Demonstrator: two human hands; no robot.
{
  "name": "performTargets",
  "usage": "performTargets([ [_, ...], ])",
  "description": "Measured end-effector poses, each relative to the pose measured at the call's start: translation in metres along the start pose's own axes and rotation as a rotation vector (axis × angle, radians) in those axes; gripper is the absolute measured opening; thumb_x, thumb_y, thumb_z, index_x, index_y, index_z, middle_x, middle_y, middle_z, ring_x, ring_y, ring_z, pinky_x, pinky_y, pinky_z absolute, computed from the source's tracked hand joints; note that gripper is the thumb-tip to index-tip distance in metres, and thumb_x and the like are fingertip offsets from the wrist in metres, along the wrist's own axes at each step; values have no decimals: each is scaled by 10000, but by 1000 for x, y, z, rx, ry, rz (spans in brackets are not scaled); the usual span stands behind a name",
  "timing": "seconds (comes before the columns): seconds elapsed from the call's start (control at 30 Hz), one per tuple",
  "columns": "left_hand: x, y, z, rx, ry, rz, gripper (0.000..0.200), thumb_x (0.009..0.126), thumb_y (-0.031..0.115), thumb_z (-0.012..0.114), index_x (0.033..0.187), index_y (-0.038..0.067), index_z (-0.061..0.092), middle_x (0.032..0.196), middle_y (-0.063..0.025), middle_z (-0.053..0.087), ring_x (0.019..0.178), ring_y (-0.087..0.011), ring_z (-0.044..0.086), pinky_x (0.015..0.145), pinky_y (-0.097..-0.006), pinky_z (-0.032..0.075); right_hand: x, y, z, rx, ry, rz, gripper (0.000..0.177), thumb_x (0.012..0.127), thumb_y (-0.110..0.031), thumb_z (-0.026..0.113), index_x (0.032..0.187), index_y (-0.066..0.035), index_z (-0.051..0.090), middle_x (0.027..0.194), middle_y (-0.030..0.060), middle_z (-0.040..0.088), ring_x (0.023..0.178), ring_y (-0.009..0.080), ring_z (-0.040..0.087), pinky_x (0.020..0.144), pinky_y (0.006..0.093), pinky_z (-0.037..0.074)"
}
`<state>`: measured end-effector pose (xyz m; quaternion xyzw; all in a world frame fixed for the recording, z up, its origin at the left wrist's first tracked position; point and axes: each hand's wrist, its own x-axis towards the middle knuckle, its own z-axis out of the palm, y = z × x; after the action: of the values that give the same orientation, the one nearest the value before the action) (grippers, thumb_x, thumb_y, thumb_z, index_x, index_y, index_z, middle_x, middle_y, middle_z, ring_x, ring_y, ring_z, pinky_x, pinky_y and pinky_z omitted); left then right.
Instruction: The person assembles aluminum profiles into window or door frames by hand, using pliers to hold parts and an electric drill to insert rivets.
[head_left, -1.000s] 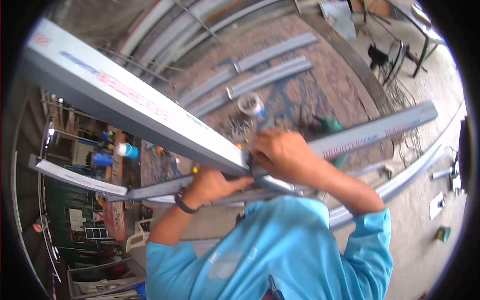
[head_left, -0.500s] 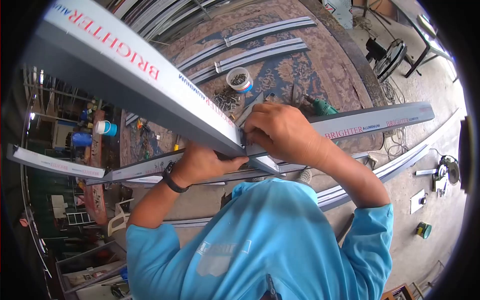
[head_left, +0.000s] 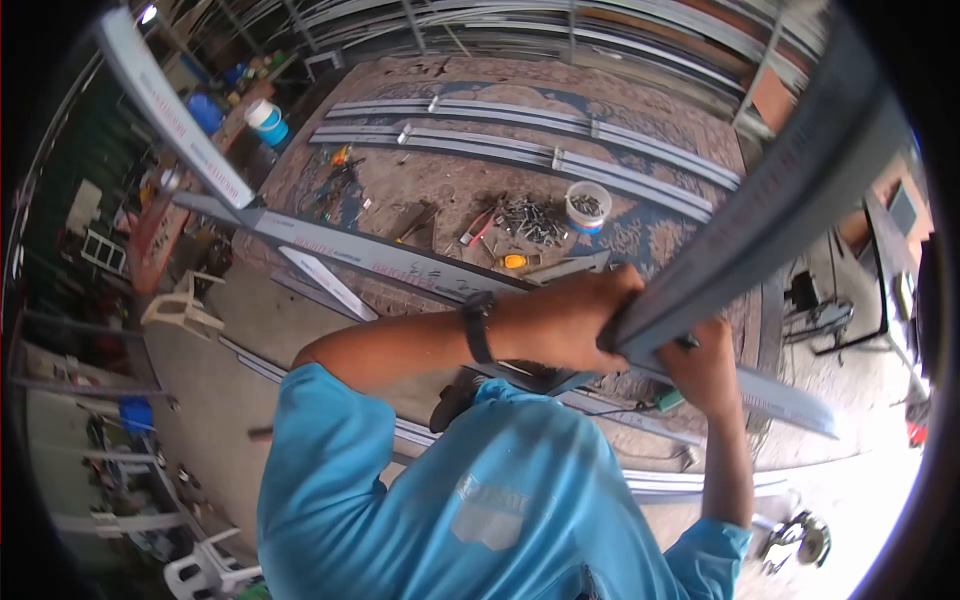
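An aluminum profile (head_left: 765, 200) with a printed protective film rises toward the camera, its lower end meeting a long horizontal profile (head_left: 370, 258). My left hand (head_left: 590, 315), with a dark watch on the wrist, is closed on the near side of that lower end. On the other side, my right hand (head_left: 703, 365) has its fingers curled around the joint; the fingertips are partly hidden by the upright profile. A second profile (head_left: 180, 125) stands up from the far left end of the long one. Behind my left hand lies a yellow-handled tool (head_left: 518, 261).
On the carpeted table (head_left: 420, 185) are a tub of screws (head_left: 585, 207), a pile of loose screws (head_left: 530, 220), red-handled pliers (head_left: 480, 226) and several long profiles (head_left: 510, 113). A green drill (head_left: 668, 401) shows below my right hand. A plastic chair (head_left: 185, 305) stands left.
My view and body have turned, with the upright profile now at the right instead of the left. My left hand has shifted onto the upright's base; my right hand is on its far side.
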<state>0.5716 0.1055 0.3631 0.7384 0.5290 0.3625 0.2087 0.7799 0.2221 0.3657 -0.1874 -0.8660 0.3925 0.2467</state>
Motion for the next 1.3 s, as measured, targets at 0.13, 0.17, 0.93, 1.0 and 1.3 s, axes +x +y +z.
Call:
performTargets([
  [0.13, -6, -2, 2, -118, -15, -17, 638, 775, 168, 844, 1262, 1, 468, 1143, -201, 582, 1047, -413, 647, 872, -485, 534, -11, 8, 5, -129, 70, 55, 202, 812, 46, 638, 996, 12, 715, 915, 151, 728, 881, 263, 721, 795, 386, 549],
  [0.17, -6, -4, 6, -107, 12, 7, 631, 779, 159, 838, 1259, -3, 463, 1140, -204, 580, 1039, -417, 646, 874, -485, 533, -15, 10, 7, -143, 103, 83, 191, 815, 47, 633, 985, 12, 714, 904, 150, 725, 883, 271, 718, 801, 390, 547],
  [0.93, -296, -506, 6, 493, 502, -939, 730, 915, 463, 733, 1368, -47, 472, 1184, -291, 608, 1079, -443, 620, 934, -484, 513, -28, 4, -24, -79, -13, 153, 429, 820, -153, 811, 1198, 4, 682, 1183, 184, 695, 1078, 287, 668, 928, 393, 540],
  [1.0, -275, -507, 5, 480, 509, -1002, 688, 933, 447, 705, 1363, -39, 478, 1184, -285, 612, 1080, -441, 622, 932, -484, 513, -31, 6, -14, -124, 90, 138, 390, 766, -124, 818, 1119, 11, 718, 1068, 185, 731, 971, 277, 709, 838, 380, 557],
  [1.3, -244, -475, -17, 382, 670, -962, 507, 1014, 377, 575, 1342, -3, 507, 1184, -256, 626, 1085, -430, 629, 924, -485, 515, -50, 1, -20, -135, 132, 94, 492, 781, -125, 812, 1229, 21, 670, 1087, 181, 715, 992, 268, 714, 838, 372, 570],
])
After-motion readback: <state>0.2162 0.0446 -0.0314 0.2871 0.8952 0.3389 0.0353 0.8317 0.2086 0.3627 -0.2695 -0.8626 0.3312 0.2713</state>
